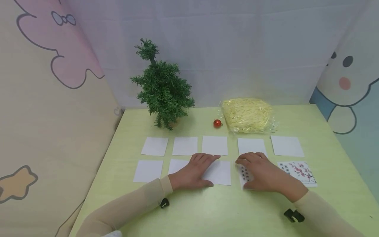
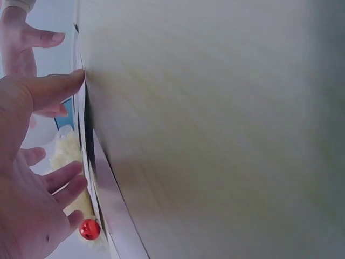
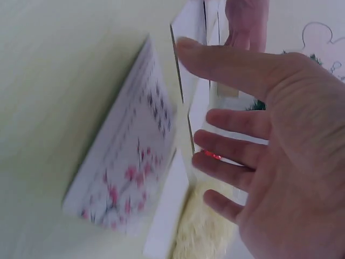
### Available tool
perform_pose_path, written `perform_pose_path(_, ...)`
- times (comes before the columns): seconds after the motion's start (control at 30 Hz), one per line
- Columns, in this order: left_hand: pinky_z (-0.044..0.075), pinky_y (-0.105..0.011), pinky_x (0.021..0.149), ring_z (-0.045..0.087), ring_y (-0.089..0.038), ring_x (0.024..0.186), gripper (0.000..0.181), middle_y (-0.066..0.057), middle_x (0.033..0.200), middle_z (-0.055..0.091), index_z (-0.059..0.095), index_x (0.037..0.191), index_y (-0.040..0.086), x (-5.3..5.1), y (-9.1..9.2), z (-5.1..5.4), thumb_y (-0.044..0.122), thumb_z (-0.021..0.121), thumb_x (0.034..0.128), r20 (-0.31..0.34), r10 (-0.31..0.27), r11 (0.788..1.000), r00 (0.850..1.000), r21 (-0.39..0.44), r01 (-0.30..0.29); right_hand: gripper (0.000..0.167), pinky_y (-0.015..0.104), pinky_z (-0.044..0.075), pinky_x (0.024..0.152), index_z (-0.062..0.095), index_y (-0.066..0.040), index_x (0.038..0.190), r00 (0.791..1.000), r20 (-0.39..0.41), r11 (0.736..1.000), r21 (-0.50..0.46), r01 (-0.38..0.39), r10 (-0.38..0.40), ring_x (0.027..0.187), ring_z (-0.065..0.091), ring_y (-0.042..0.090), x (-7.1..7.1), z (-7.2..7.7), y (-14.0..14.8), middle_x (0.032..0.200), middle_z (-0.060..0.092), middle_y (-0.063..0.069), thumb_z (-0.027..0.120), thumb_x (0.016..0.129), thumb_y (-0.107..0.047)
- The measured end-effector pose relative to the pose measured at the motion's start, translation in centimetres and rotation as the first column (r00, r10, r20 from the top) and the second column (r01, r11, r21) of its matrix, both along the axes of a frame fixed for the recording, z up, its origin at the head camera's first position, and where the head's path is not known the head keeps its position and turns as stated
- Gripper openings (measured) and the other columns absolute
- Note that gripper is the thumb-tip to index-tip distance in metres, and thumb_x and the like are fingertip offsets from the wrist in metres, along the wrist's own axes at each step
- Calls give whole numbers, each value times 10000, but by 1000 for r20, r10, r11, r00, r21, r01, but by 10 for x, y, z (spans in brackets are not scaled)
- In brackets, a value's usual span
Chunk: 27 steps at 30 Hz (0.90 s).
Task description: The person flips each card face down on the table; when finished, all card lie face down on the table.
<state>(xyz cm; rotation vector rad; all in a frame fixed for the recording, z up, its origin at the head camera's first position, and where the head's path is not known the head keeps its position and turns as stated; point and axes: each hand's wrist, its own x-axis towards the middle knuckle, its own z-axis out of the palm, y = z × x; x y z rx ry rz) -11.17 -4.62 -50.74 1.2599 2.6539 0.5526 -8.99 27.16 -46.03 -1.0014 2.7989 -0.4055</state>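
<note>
My left hand (image 1: 190, 172) hovers or rests over a white card (image 1: 220, 174) in the front row, its fingers extended and thumb apart. In the left wrist view the left thumb (image 2: 62, 89) points at the cards' edge; contact cannot be told. Over a card with small black marks (image 1: 244, 174) is my right hand (image 1: 263, 172), which hides most of it. Its fingers (image 3: 232, 143) are loosely spread, and nothing shows between them and the thumb in the right wrist view. To its right lies a card with pink blossoms (image 1: 302, 171), picture side up.
Several blank white cards (image 1: 214, 145) lie in two rows. Behind them stand a small green artificial tree (image 1: 165, 89), a red ball ornament (image 1: 217, 123) and a clear bag of yellow shredded filler (image 1: 248, 115). A white curtain (image 1: 207, 49) hangs along the table's back edge.
</note>
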Motion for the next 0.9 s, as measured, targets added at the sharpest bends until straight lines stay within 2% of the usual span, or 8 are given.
perform_pose_path(0.1, 267, -504, 1310, 424, -228, 1523, 1076, -36, 1627, 475, 199, 1762, 227, 0, 10, 3, 552, 835, 956, -35, -23, 1000, 999, 12, 23, 929, 714, 422, 1151, 647, -70, 1476, 998, 37, 998, 38, 55, -56, 1400, 576, 421, 5, 6, 19, 1499, 629, 147, 1040, 710, -418)
perform_pose_path(0.23, 277, -470, 1319, 428, -213, 1520, 1073, -21, 1617, 486, 188, 1764, 223, 0, 36, 11, 632, 782, 970, -79, -73, 997, 994, -20, 72, 1035, 718, 446, 1108, 627, -49, 1477, 995, 47, 993, 72, 89, -93, 1352, 593, 426, 10, 5, 36, 1465, 634, 155, 1065, 639, -471)
perform_pose_path(0.33, 322, -428, 1302, 456, -195, 1490, 1089, -11, 1584, 517, 201, 1763, 203, 1, 60, 14, 692, 752, 962, -117, -120, 991, 986, -71, 112, 1044, 695, 469, 1080, 628, -40, 1459, 993, 52, 992, 86, 98, -102, 1285, 614, 386, 12, 1, 40, 1405, 641, 131, 1079, 615, -456)
perform_pose_path(0.43, 370, -383, 1263, 474, -173, 1441, 1138, -1, 1541, 535, 184, 1765, 193, 2, 81, 11, 767, 718, 940, -150, -153, 983, 977, -122, 135, 996, 655, 498, 1045, 646, -36, 1426, 994, 40, 992, 82, 95, -98, 1196, 621, 326, 11, -4, 41, 1322, 632, 86, 1088, 615, -409)
perform_pose_path(0.63, 426, -311, 1129, 481, -150, 1319, 1236, -1, 1488, 540, 109, 1776, 202, 5, 108, 0, 815, 726, 897, -174, -134, 982, 976, -157, 107, 899, 539, 544, 953, 674, -46, 1368, 997, -14, 996, 57, 74, -73, 1077, 575, 219, 11, -10, 42, 1225, 602, 12, 1081, 637, -373)
perform_pose_path(0.77, 424, -304, 1112, 468, -144, 1277, 1239, -6, 1486, 537, 97, 1777, 220, 6, 114, -1, 820, 725, 893, -194, -107, 982, 975, -171, 74, 878, 488, 565, 957, 654, -57, 1364, 998, -5, 997, 34, 69, -68, 1066, 542, 176, 11, -12, 43, 1200, 579, -16, 1077, 648, -338)
perform_pose_path(0.9, 427, -321, 1122, 466, -145, 1266, 1224, 3, 1461, 541, 88, 1778, 234, 5, 117, 0, 793, 737, 904, -201, -103, 981, 974, -180, 67, 868, 456, 581, 967, 632, -57, 1373, 997, 4, 997, 18, 71, -71, 1079, 524, 155, 12, -12, 44, 1209, 567, -20, 1066, 664, -306)
